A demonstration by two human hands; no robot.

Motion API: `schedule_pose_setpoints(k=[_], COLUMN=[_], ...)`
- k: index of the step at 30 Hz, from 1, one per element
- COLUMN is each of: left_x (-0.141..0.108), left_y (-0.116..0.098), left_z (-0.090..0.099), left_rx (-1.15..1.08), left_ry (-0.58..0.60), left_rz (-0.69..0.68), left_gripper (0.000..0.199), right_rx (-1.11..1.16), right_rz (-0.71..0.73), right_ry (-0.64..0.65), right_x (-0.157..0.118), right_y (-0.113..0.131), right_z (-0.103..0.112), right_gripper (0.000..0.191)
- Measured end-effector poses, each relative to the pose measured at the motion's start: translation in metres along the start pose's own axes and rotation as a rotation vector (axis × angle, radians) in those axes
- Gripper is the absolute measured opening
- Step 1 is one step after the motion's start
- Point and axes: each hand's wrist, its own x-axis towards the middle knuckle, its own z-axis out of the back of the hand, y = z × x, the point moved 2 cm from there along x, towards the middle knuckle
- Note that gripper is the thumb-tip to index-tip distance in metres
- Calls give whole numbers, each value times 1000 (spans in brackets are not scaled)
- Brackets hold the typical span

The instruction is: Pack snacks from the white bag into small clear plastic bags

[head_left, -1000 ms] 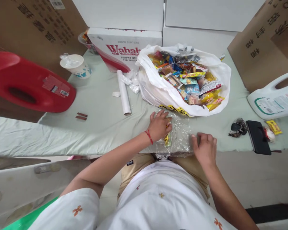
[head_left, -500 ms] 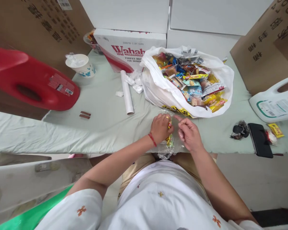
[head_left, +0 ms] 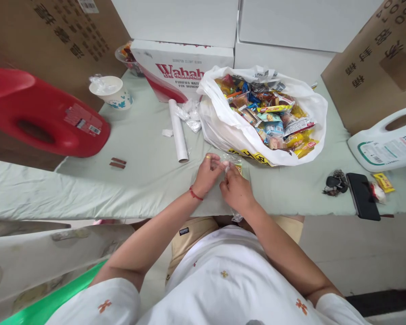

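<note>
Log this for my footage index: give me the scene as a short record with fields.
Left hand: fingertips at clear film, exact hold unclear
Right hand: fingertips close to the left's, mostly hiding a yellow packet
Beyond hands: open white bag of wrapped snacks
Left side: red jug, paper cup, white roll
Right side: white jug, keys, phone
Behind: printed carton
Surface: pale green cloth
</note>
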Motion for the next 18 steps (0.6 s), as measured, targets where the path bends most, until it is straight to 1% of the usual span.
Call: schedule_pose_setpoints(k=[1,2,3,5,6,8,10,12,14,15,16,18], left_x=[4,9,16,30,37,49,56,58,57,56,55,55], left_y=[-3,-6,-8,-9,-9,-5,-2,1,2,3,3,4], left_z=[-3,-7,-10,-14,-15,-14,-13,-13,-15,-16,-17,-19], left_rx=[87,162,227,331,361,407,467,520,557,569,577,565], left_ry=[4,17,27,39,35,17,-4,-23,-37,-42,-48,-72], left_rz=[-31,-56,-71,-74,-69,-54,-37,-25,-19,-15,-17,-59], left_gripper=[36,37,31,15,12,14,16,18,17,17,15,13], right_rx=[-48,-88,-122,-182,-208,-256,-303,-334,-322,-296,-258,-152], right_rz=[-18,-30,-37,-35,-22,30,139,303,463,519,555,585], right_ry=[20,37,47,40,28,6,17,76,157,191,220,288], right_x=[0,0,-1,-5,-9,-21,-40,-64,-89,-101,-112,-129], right_y=[4,7,10,16,18,20,18,11,-4,-12,-22,-38], right_z=[-1,-1,-2,-2,-3,-5,-9,-15,-20,-19,-17,-7], right_gripper=[30,36,39,38,35,30,29,29,37,41,40,27])
